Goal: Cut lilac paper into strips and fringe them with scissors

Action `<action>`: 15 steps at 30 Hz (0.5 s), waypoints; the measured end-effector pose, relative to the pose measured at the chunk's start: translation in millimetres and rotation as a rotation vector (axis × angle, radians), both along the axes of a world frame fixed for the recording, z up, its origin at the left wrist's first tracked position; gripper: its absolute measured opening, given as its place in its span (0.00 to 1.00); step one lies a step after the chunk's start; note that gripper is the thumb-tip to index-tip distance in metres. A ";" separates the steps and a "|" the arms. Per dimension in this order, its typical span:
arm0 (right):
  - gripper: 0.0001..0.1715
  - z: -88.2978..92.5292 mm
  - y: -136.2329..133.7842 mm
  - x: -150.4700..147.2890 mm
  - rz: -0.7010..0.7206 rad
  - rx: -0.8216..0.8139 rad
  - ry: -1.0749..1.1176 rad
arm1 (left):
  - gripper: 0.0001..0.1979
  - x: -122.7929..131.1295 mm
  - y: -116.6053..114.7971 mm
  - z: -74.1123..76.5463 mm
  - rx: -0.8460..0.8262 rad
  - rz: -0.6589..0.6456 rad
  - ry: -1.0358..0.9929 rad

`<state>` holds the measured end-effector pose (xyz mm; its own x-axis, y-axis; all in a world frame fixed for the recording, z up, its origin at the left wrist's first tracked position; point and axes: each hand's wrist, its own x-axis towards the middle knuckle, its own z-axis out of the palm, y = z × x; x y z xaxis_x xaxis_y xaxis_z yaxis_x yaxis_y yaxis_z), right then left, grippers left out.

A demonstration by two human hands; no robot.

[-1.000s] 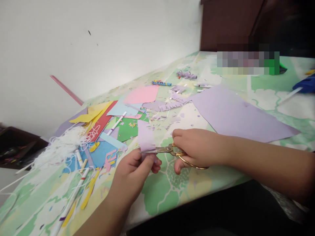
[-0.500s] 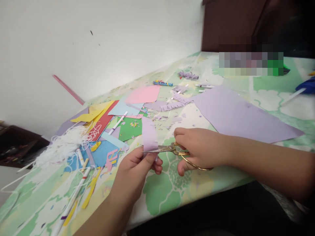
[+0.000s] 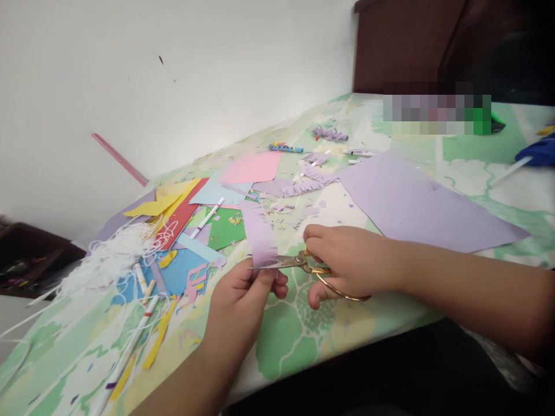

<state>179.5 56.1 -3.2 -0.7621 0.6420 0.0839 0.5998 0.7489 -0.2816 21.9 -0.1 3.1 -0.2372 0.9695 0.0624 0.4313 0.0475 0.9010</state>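
Between the thumb and fingers of my left hand (image 3: 243, 294) is the lower end of a lilac paper strip (image 3: 259, 231), fringed along its right edge. My right hand (image 3: 347, 263) is closed on a pair of scissors (image 3: 299, 261) with gold handles. Their blades lie across the strip just above my left thumb, slightly parted. Beyond my right hand a large lilac paper sheet (image 3: 420, 202) lies flat. Fringed lilac scraps (image 3: 303, 188) are spread behind the strip. A green paper piece (image 3: 228, 227) lies left of it.
A heap of white yarn (image 3: 113, 254) lies at the left, with yellow paper (image 3: 158, 205), red paper (image 3: 188, 211) and blue paper (image 3: 186, 268) beside it. Several markers lie about. A blue paper roll (image 3: 286, 148) and a pink sheet (image 3: 251, 167) are farther back, near the white wall (image 3: 217, 69).
The strip's upper part has swung a little left, and more of its fringed edge shows. The scissor blades have opened slightly; both hands stay almost in place.
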 end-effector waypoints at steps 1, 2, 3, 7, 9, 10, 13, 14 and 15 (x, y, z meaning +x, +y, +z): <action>0.35 -0.1 0.0 -0.1 0.000 -0.001 0.002 | 0.08 -0.1 0.2 0.3 -0.008 0.000 0.001; 0.35 -0.1 0.0 0.0 0.001 -0.005 0.004 | 0.08 -0.6 0.6 0.6 -0.017 -0.006 0.001; 0.34 0.0 0.1 0.1 0.001 -0.008 0.005 | 0.08 -1.1 1.0 0.8 -0.027 -0.013 -0.002; 0.34 0.5 0.4 1.0 -0.004 0.000 0.001 | 0.08 -2.2 1.8 0.6 -0.039 -0.026 -0.015; 0.35 0.6 0.2 1.3 0.001 0.006 0.001 | 0.08 -1.1 1.4 0.1 -0.014 -0.021 -0.005; 0.35 0.6 0.1 1.3 0.003 0.007 -0.002 | 0.08 -0.2 1.0 -0.1 -0.001 -0.021 0.006; 0.35 0.7 -0.4 0.8 0.004 0.005 -0.022 | 0.09 2.2 0.1 -0.1 0.012 -0.020 0.047; 0.35 0.8 -0.5 0.5 0.003 0.003 -0.029 | 0.09 2.7 -0.1 0.1 0.014 -0.013 0.055; 0.35 1.1 -0.5 0.2 0.004 0.002 -0.033 | 0.09 3.0 -0.1 0.3 0.016 -0.006 0.057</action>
<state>179.7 55.6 -2.2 -0.7670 0.6389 0.0595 0.6060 0.7517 -0.2601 24.8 -0.3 3.4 -0.2274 0.9696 0.0910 0.4819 0.0308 0.8757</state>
